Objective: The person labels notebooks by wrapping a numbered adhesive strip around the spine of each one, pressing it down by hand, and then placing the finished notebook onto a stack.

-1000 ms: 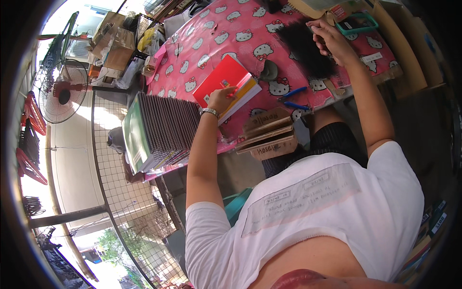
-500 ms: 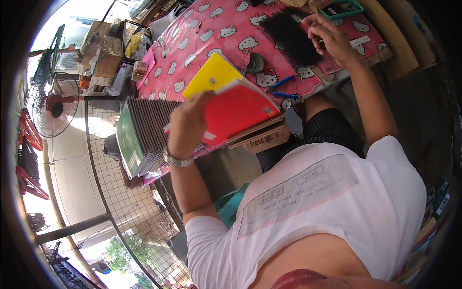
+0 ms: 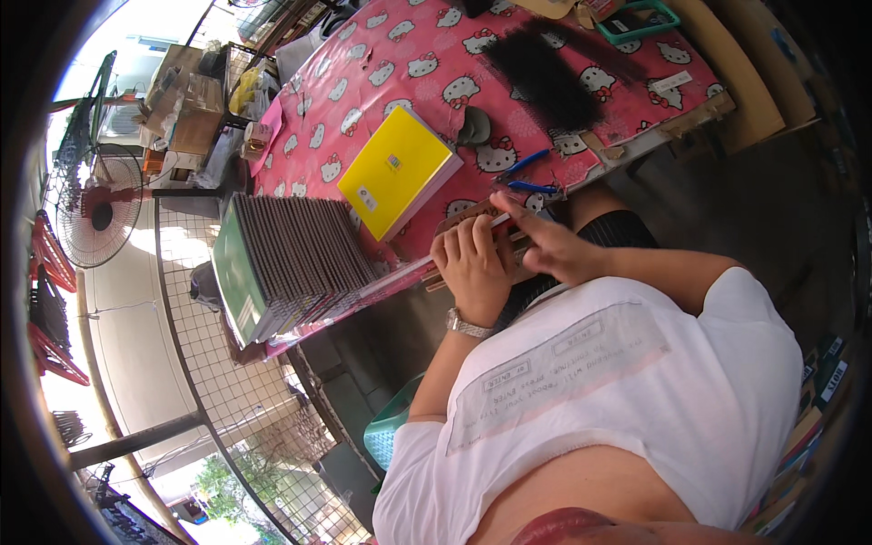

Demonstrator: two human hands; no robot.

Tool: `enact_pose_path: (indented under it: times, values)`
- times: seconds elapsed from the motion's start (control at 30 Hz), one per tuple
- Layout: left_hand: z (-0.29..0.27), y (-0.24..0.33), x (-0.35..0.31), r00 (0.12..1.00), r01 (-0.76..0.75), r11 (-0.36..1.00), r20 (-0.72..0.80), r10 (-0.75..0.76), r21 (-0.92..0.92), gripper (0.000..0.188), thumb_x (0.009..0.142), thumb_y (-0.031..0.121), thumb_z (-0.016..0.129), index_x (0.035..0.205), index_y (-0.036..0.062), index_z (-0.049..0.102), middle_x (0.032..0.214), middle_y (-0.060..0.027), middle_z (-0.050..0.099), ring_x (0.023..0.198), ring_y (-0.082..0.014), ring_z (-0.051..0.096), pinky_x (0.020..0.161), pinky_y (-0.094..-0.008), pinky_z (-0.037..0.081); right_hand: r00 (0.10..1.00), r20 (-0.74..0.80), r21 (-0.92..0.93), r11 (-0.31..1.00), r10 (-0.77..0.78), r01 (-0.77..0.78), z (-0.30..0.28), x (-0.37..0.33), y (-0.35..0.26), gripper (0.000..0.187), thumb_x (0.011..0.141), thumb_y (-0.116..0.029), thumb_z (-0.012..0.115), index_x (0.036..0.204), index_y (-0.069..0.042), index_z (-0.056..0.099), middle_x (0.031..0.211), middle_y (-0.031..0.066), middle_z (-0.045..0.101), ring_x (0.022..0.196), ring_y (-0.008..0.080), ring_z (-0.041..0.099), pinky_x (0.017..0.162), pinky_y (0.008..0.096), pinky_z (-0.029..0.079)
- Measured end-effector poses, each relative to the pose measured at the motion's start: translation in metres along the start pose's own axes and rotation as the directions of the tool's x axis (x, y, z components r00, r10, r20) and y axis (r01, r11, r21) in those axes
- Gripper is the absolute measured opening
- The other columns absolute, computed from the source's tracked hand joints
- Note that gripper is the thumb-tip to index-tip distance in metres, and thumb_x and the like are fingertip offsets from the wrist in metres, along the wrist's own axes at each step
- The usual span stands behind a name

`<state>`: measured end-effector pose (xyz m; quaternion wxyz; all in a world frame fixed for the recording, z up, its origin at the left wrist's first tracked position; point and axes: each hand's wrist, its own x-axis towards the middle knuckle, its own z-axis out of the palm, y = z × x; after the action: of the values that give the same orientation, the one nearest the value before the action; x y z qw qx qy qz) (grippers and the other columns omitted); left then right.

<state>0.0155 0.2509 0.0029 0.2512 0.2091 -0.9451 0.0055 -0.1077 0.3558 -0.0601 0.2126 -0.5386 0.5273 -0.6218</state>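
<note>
At the table's near edge my left hand (image 3: 474, 265), with a metal watch at its wrist, curls its fingers over a thin notebook seen almost edge-on. Only a narrow strip of the notebook (image 3: 500, 221) shows, pale with some red. My right hand (image 3: 556, 245) lies against its right end, fingers stretched out and palm turned inward. Below the hands, a wooden block (image 3: 436, 281) juts from the table edge, mostly covered. A yellow notebook (image 3: 392, 173) lies just beyond. Blue-handled pliers (image 3: 529, 184) rest to the right of it.
A tall stack of spiral-bound notebooks (image 3: 304, 250) with a green cover stands at the left. Black bristly strips, perhaps binding coils (image 3: 545, 77), lie on the pink patterned tablecloth (image 3: 409, 50). A grey curved piece (image 3: 473, 126), a green tray (image 3: 640, 20) and a fan (image 3: 100, 213) are around.
The red notebook has swung from face-up to nearly edge-on, nearer my body. My right hand has come from the black strips to the notebook. The yellow notebook is now fully uncovered.
</note>
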Motion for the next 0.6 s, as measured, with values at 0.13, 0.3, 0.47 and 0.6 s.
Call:
enact_pose_path:
  times: [0.13,0.3,0.47,0.6]
  values:
    - [0.004,-0.007,-0.002,0.999,0.022,0.998,-0.023,-0.023,-0.062,0.025,0.083,0.015,0.065,0.107,0.0099,0.060,0.097,-0.0060,0.063,0.090,-0.0255,0.058,0.090,-0.0431,0.039,0.966,0.185,0.143,0.967,0.183,-0.211,-0.045,0.036,-0.033,0.037,0.101,-0.024,0.053,0.127,0.000,0.059,0.129,0.0180,0.060,0.120,0.0252,0.058,0.099,0.0332,0.045]
    - [0.004,-0.004,-0.007,0.998,0.006,0.994,-0.060,-0.013,-0.113,0.026,0.082,0.011,0.067,0.108,0.0106,0.062,0.097,-0.0057,0.065,0.089,-0.0245,0.059,0.094,-0.0445,0.038,0.970,0.240,-0.106,0.992,-0.035,0.062,-0.079,0.062,-0.027,0.025,0.084,0.004,0.065,0.107,-0.006,0.070,0.094,0.0082,0.064,0.082,0.0181,0.064,0.077,0.0297,0.052]
    - [0.004,-0.007,-0.009,0.999,0.013,0.992,-0.048,-0.020,-0.127,0.025,0.082,0.013,0.069,0.106,0.0118,0.063,0.099,-0.0031,0.067,0.090,-0.0218,0.061,0.104,-0.0485,0.032,0.965,0.208,-0.168,0.966,-0.162,0.198,-0.070,0.066,-0.027,0.021,0.082,0.004,0.067,0.100,-0.004,0.068,0.090,0.0053,0.063,0.087,0.0227,0.064,0.076,0.0330,0.052]
    - [0.003,-0.007,-0.007,0.999,0.026,0.992,-0.037,-0.031,-0.127,0.025,0.082,0.014,0.069,0.106,0.0130,0.064,0.097,-0.0009,0.068,0.090,-0.0201,0.062,0.111,-0.0524,0.024,0.947,0.215,-0.306,0.904,-0.241,0.299,-0.070,0.064,-0.031,0.022,0.082,0.004,0.068,0.102,-0.005,0.068,0.093,0.0046,0.064,0.090,0.0247,0.062,0.080,0.0352,0.049]
